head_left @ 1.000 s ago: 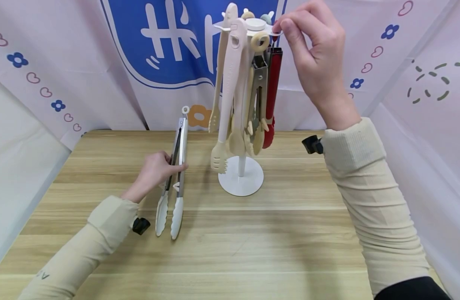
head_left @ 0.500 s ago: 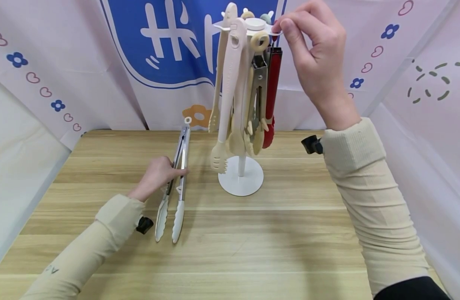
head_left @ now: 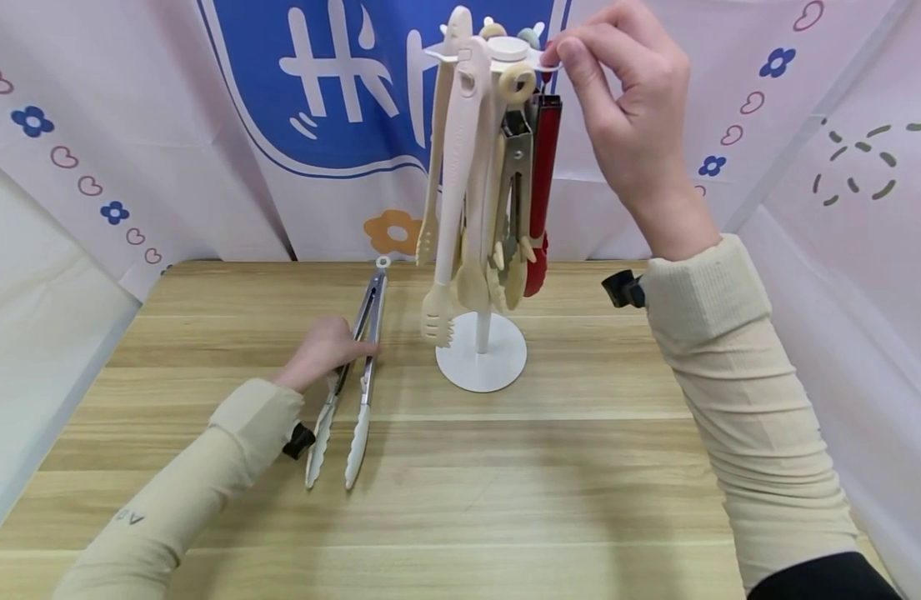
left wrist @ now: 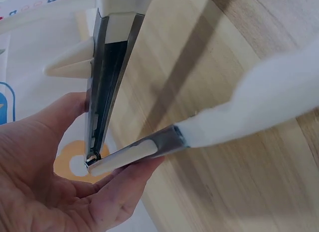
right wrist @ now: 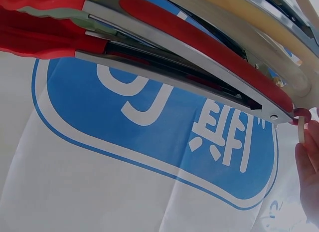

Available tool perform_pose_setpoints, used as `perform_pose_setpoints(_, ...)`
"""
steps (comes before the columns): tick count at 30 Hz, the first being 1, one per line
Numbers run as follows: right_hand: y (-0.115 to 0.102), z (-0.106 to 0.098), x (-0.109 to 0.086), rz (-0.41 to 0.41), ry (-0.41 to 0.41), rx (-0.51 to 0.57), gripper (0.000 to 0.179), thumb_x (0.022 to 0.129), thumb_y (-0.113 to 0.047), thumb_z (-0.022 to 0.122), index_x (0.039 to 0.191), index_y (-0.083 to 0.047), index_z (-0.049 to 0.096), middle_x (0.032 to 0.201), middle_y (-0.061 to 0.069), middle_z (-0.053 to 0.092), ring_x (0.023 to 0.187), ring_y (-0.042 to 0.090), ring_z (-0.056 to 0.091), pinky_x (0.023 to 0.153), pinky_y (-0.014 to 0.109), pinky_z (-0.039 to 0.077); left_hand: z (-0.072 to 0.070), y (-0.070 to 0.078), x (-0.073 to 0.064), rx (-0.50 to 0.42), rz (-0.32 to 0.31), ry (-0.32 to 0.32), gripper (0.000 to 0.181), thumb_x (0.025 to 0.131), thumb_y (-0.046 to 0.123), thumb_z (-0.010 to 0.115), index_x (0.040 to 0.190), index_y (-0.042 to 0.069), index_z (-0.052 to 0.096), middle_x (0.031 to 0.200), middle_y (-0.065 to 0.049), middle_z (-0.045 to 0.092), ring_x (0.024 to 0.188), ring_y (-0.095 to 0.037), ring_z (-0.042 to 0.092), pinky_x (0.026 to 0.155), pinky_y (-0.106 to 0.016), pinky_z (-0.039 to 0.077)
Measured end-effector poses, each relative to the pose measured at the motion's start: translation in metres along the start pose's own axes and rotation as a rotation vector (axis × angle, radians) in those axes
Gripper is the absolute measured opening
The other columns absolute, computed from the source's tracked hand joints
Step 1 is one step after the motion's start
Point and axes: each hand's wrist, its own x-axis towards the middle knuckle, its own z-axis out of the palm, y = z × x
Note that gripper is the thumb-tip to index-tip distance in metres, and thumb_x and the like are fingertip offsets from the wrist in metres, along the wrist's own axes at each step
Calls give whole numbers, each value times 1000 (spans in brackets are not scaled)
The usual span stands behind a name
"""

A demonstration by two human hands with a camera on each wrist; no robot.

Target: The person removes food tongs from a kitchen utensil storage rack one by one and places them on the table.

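Note:
My left hand (head_left: 317,350) grips metal tongs (head_left: 367,383) with white scalloped tips, thumb on one arm and fingers on the other. The tongs' arms are spread in a V, low over the table left of the stand. In the left wrist view, a white thumb rest (left wrist: 72,62) juts from one metal arm. My right hand (head_left: 633,117) pinches the edge of the white hanging stand's top (head_left: 508,50), by the ring of the red-handled tongs (head_left: 545,175). These red tongs hang straight down; the right wrist view shows their ring on a pale hook (right wrist: 301,129) between thumb and fingers.
Pale pink tongs (head_left: 460,150), cream-and-metal tongs (head_left: 516,158) and other utensils hang round the stand. Its round white base (head_left: 498,367) rests on the wooden table (head_left: 565,500). A printed cloth (head_left: 325,192) with a blue sign hangs behind the table.
My left hand has brought the white-tipped tongs down and slightly right; their ring end now sits lower, near the table's back edge. My right hand stays at the stand's top.

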Motion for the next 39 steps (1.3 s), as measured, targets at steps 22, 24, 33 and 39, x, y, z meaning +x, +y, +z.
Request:
perform_pose_setpoints(22,1,0,0,-3,-8,-6,18,90,-8,56,86,1,70,84,-16,46,86,-1,44,85,20,37,9,-4,13,36,29,-9,41,77,34,69,55,14,40,47,3,37,41,-11,41,41,-24,39)
perform_pose_setpoints(24,1,0,0,-2,-8,-5,18,90,-8,56,86,1,70,84,-17,45,86,-2,44,84,20,37,10,-4,14,37,26,-13,41,77,34,69,56,13,40,48,3,38,41,-11,41,41,-23,38)
perform_pose_setpoints(33,1,0,0,-7,-1,6,17,89,-7,56,85,2,70,84,-18,43,85,-2,43,84,20,37,11,-2,14,57,-21,-28,37,78,34,69,62,9,46,56,-2,46,47,-14,46,43,-23,40)
perform_pose_setpoints(39,2,-1,0,-6,-6,1,17,90,-7,55,86,2,70,84,-17,45,86,-2,43,84,20,37,11,1,14,87,-46,-44,37,79,35,68,63,9,45,59,-5,49,50,-15,48,44,-24,41)
